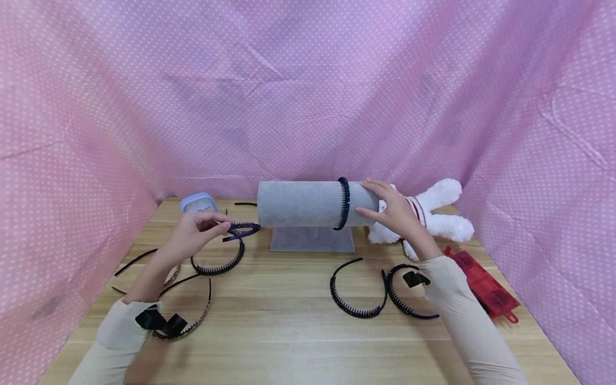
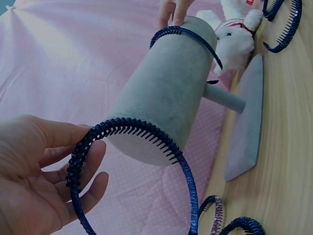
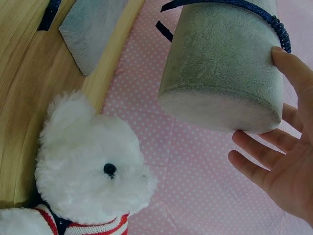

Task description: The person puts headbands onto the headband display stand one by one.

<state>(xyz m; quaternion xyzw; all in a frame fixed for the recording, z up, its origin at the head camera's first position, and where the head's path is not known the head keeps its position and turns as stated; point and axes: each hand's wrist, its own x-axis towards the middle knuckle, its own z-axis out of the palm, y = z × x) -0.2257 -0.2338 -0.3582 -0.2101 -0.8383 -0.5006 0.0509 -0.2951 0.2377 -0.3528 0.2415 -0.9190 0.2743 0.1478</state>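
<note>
navy headband [image 2: 124, 122] pinched in l hand [image 1: 193, 232], r hand [image 1: 395, 212] relaxed against grey cyl [image 1: 298, 204]

Wood-grain table [image 1: 279, 337], light tone. Pink cloth [image 1: 308, 107], white dots, creased, hangs behind the table and along both sides. White plush toy [image 3: 85, 161], fluffy, lies at table's back right; dark eye [image 3: 110, 170] and red-and-white striped clothing [image 3: 100, 228] show in right wrist view. Red case [image 1: 485, 284], translucent, angled near table's right edge, dark shapes inside, small loop at near end. Container [image 1: 198, 203] with pale blue rim, back left, tiny print unreadable.
</note>
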